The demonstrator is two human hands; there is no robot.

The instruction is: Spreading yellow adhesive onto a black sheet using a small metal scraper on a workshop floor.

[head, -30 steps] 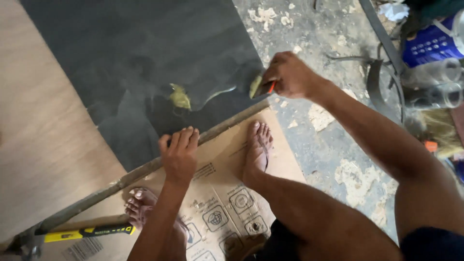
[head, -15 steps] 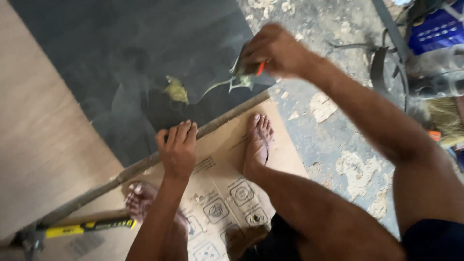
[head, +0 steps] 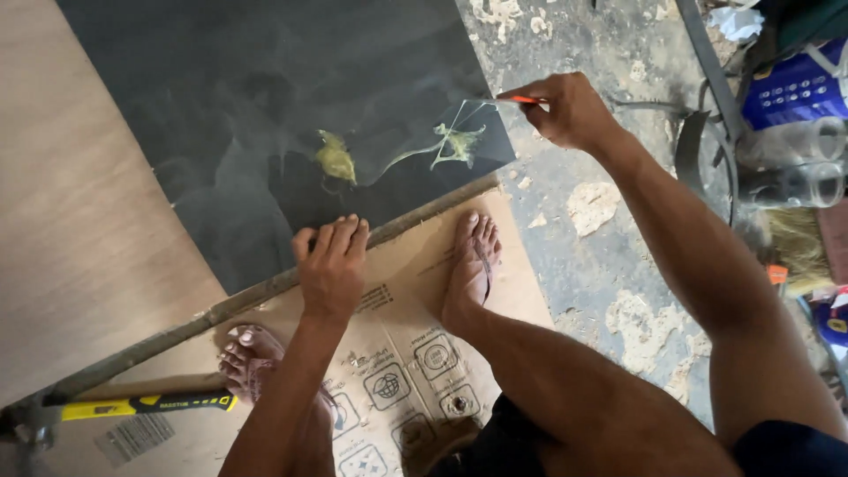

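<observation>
the right hand point(head: 570, 110) has its fingers closed on a thin orange tool point(head: 527, 100) over the corner of the dark sheet point(head: 265, 115). the left hand point(head: 331, 265) rests flat, fingers together, on the sheet's near edge, holding nothing.

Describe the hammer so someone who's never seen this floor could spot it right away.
Start at the flat brown cardboard sheet under the person's bare feet and follow its edge to the lower left corner of the view. The yellow-and-black-handled hammer lies there beside the long grey straightedge bar; nothing else nearby is bright yellow.
</observation>
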